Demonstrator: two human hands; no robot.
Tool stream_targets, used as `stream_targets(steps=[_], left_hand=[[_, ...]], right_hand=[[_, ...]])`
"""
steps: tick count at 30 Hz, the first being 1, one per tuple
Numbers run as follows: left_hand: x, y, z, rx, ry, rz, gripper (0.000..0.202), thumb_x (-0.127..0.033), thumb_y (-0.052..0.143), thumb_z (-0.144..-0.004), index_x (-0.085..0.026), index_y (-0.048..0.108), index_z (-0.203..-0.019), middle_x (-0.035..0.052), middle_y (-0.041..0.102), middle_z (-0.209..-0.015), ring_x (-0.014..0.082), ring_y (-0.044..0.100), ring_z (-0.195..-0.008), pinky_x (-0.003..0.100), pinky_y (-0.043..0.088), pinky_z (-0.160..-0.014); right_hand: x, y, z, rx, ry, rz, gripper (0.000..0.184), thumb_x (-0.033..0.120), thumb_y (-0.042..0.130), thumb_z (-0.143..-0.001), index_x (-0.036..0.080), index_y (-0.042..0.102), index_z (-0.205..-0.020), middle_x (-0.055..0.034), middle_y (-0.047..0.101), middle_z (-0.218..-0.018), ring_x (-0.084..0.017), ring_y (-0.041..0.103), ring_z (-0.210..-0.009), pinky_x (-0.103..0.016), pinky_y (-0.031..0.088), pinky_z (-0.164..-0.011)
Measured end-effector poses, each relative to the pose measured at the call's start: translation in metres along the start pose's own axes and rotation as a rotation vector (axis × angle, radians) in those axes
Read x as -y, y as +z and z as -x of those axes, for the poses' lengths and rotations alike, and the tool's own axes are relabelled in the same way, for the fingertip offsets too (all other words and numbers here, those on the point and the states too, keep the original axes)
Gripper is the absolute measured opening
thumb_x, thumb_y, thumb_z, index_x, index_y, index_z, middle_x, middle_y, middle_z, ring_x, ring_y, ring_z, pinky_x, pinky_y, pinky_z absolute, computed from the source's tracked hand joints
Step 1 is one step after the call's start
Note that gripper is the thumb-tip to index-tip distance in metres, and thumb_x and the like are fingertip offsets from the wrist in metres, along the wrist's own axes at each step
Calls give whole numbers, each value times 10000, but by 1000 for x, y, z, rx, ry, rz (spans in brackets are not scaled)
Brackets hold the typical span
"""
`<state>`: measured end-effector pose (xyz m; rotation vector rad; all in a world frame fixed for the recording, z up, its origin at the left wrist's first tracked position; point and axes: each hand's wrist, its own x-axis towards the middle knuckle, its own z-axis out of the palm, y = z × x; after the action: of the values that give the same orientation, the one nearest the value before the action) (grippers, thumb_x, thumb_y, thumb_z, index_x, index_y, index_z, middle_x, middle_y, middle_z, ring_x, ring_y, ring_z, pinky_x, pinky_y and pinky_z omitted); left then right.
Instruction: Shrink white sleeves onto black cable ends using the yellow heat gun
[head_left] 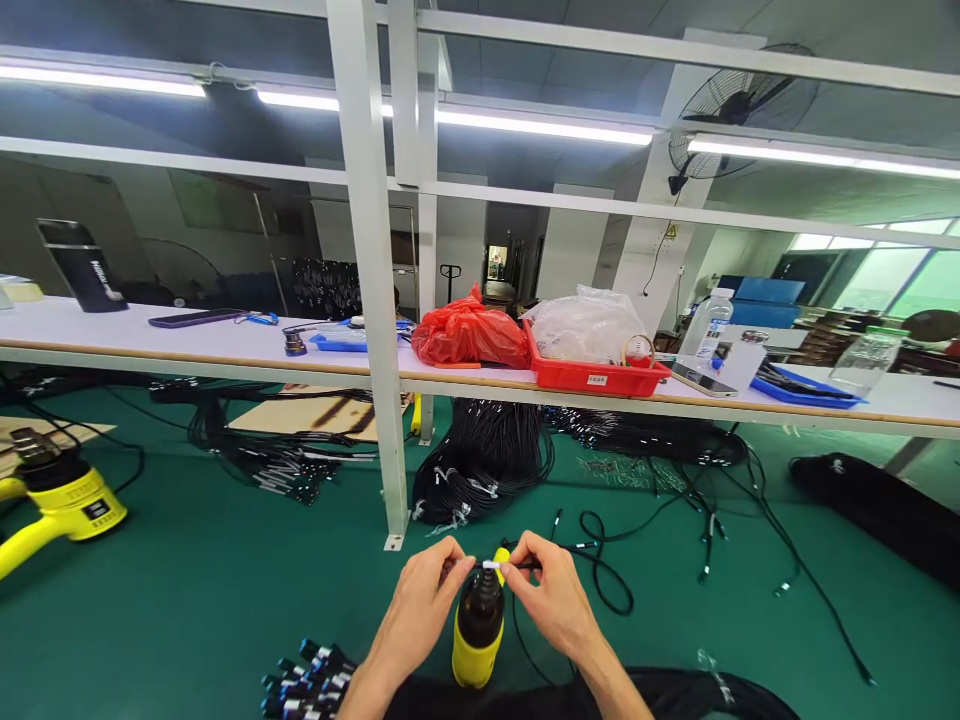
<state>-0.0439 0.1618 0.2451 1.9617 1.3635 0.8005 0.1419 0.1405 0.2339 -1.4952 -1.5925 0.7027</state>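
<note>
My left hand (421, 608) and my right hand (553, 598) face each other, each pinching a thin black cable (529, 566). A short white sleeve (490, 565) sits on the cable between my fingertips. Right under it, a yellow and black heat gun (477, 650) stands upright with its nozzle pointing up at the sleeve. Whether the sleeve touches the nozzle, I cannot tell. Below my left wrist lies a bundle of black cable ends (311, 680) with white sleeves and blue tips.
Another yellow heat gun (71, 500) stands at the left on the green tabletop (210, 570). A white post (367, 300) rises ahead. Coiled black cables (487, 455) lie under the shelf, which carries a red bag (471, 332) and a red tray (600, 375). Loose cables (795, 540) spread right.
</note>
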Motion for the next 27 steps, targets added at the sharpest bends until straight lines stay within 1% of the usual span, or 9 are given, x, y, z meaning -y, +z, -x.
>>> stream_targets(steps=[5, 8, 11, 13, 16, 18, 20, 22, 27], left_hand=[[4, 1, -2, 3, 8, 27, 337, -493, 410, -903, -219, 546, -761, -6, 580, -730, 182, 524, -740, 264, 372, -640], [5, 1, -2, 24, 4, 42, 291, -458, 424, -902, -223, 551, -790, -5, 588, -766, 185, 521, -768, 274, 375, -681], [6, 1, -2, 50, 10, 62, 266, -443, 423, -906, -223, 541, -814, -3, 584, -802, 185, 516, -799, 286, 376, -732], [5, 0, -3, 57, 15, 61, 298, -471, 399, -915, -222, 528, -814, -4, 571, -788, 182, 510, -779, 286, 371, -724], [2, -1, -4, 62, -27, -19, 407, -542, 316, -930, -222, 488, -746, -16, 526, -689, 183, 492, -709, 289, 341, -670], [1, -1, -4, 72, -59, -85, 457, -555, 271, -936, -220, 472, -699, -13, 510, -655, 192, 496, -711, 296, 332, -676], [2, -1, -4, 77, -54, -114, 475, -545, 257, -942, -217, 472, -674, -2, 527, -670, 202, 511, -749, 301, 339, -707], [4, 0, -4, 71, -32, -105, 482, -546, 260, -941, -215, 459, -653, 3, 539, -680, 199, 514, -748, 295, 345, -704], [8, 2, -4, 35, 4, -18, 472, -574, 306, -924, -217, 453, -652, -2, 556, -668, 179, 513, -684, 265, 352, -622]], right_hand=[[0, -1, 0, -1, -1, 4, 170, 267, 557, -811, 195, 490, -673, 38, 542, -627, -127, 489, -610, -232, 318, -557], [-2, -3, 2, 4, -16, 42, 157, 288, 553, -833, 193, 558, -708, 18, 592, -674, -142, 512, -649, -239, 317, -569], [-4, -6, 4, 36, -36, 72, 200, 300, 511, -875, 196, 631, -755, 1, 625, -723, -153, 520, -679, -249, 311, -579], [-5, -7, 4, 42, -44, 77, 228, 300, 500, -890, 193, 646, -751, 0, 624, -721, -151, 514, -679, -252, 306, -585], [-3, -8, 4, 33, -55, 69, 224, 291, 516, -892, 186, 641, -738, 8, 608, -706, -142, 498, -670, -253, 307, -597], [-2, -9, 3, 28, -58, 64, 212, 281, 524, -889, 185, 638, -739, 13, 602, -706, -140, 492, -671, -252, 309, -602], [-1, -9, 3, 25, -54, 65, 203, 274, 527, -889, 187, 639, -744, 15, 602, -712, -139, 492, -675, -252, 312, -606], [0, -8, 3, 19, -45, 75, 193, 273, 534, -884, 189, 638, -745, 16, 606, -720, -142, 495, -683, -253, 313, -611], [1, -6, 3, 10, -21, 84, 172, 283, 575, -857, 188, 619, -720, 14, 624, -729, -149, 520, -704, -257, 314, -608]])
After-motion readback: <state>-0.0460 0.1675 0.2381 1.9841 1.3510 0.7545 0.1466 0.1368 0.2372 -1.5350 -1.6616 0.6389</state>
